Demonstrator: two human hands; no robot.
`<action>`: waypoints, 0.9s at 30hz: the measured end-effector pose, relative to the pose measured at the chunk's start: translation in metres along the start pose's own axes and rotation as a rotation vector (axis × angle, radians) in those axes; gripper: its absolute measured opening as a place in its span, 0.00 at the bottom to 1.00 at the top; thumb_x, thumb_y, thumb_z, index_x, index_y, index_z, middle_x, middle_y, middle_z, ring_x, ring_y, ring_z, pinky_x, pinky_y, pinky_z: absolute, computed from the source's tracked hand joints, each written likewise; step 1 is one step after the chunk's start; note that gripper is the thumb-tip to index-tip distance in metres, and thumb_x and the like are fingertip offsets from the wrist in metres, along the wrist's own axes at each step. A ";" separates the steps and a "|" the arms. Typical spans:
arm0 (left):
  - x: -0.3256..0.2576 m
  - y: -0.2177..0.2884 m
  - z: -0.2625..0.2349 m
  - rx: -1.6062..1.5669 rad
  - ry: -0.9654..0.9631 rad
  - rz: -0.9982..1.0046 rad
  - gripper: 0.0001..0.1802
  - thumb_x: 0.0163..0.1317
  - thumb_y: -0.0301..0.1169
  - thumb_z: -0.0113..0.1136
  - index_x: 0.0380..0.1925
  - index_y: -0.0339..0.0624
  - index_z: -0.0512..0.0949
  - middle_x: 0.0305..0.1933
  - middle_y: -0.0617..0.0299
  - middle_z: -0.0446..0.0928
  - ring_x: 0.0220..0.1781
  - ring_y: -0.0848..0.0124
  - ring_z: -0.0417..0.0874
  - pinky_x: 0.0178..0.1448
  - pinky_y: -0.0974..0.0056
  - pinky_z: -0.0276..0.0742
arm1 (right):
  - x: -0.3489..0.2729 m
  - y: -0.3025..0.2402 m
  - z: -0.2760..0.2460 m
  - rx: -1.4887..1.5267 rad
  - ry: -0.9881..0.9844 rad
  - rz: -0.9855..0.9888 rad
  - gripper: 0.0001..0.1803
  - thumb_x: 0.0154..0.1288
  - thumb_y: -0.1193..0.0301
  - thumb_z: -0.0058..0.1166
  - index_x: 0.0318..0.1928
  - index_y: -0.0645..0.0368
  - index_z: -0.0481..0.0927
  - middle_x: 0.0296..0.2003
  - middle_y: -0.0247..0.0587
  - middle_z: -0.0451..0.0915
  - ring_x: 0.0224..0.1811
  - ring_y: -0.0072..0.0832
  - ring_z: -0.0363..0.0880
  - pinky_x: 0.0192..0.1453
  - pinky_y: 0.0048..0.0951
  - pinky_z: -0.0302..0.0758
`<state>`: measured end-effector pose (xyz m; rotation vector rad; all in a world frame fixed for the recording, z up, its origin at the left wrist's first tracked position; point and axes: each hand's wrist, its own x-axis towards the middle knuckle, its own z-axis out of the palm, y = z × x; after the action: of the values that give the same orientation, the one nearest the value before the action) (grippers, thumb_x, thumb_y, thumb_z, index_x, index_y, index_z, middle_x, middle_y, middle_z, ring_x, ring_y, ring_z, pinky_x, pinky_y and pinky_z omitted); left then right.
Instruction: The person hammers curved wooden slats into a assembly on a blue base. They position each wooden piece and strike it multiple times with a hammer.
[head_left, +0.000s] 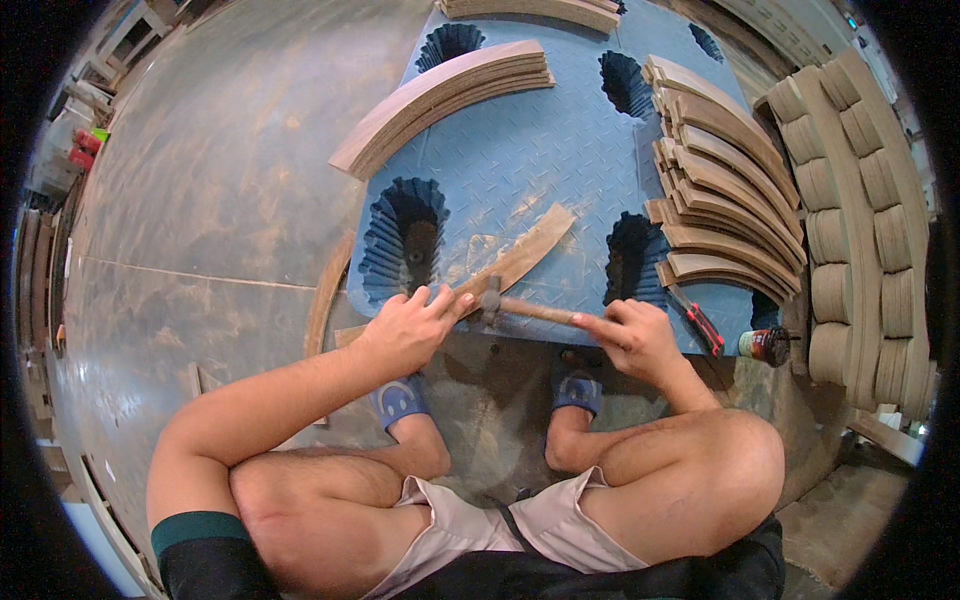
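Observation:
My right hand is wrapped round the wooden handle of a hammer. The hammer's metal head is close to the fingers of my left hand, above a curved wooden strip. That strip lies slantwise on the blue plastic pallet, its near end reaching over the front edge. My left fingers are bent together on the strip near this edge; whether they also pinch something small is hidden. Sawdust is scattered around the strip.
Curved wooden strips are piled along the pallet's right side, and another stack lies farther back. Red-handled pliers and a dark jar stand at the right front corner. Ribbed holes open in the pallet. A curved piece leans at its left.

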<state>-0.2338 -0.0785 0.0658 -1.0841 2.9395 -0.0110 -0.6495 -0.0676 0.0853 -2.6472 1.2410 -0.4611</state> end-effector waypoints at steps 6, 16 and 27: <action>0.005 0.004 0.002 -0.028 0.014 -0.025 0.48 0.55 0.33 0.74 0.81 0.47 0.74 0.63 0.55 0.77 0.55 0.61 0.82 0.42 0.62 0.83 | 0.004 0.023 -0.013 0.090 0.207 0.435 0.30 0.70 0.77 0.71 0.71 0.43 0.89 0.32 0.44 0.78 0.31 0.42 0.80 0.38 0.38 0.77; 0.005 0.003 -0.002 -0.028 -0.038 -0.026 0.49 0.54 0.33 0.76 0.81 0.46 0.74 0.63 0.54 0.76 0.56 0.60 0.82 0.44 0.61 0.84 | 0.005 0.002 -0.009 0.199 0.033 0.083 0.29 0.65 0.73 0.74 0.66 0.37 0.92 0.32 0.40 0.82 0.31 0.42 0.84 0.35 0.41 0.80; 0.009 0.004 -0.006 -0.053 -0.049 -0.036 0.50 0.55 0.32 0.77 0.81 0.47 0.73 0.62 0.53 0.76 0.56 0.58 0.82 0.47 0.59 0.85 | -0.006 0.049 0.006 0.773 0.273 0.608 0.25 0.83 0.72 0.63 0.76 0.58 0.83 0.34 0.34 0.86 0.31 0.20 0.79 0.35 0.24 0.75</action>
<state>-0.2434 -0.0814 0.0715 -1.1266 2.8925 0.0923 -0.6862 -0.0940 0.0641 -1.5228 1.4625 -0.9611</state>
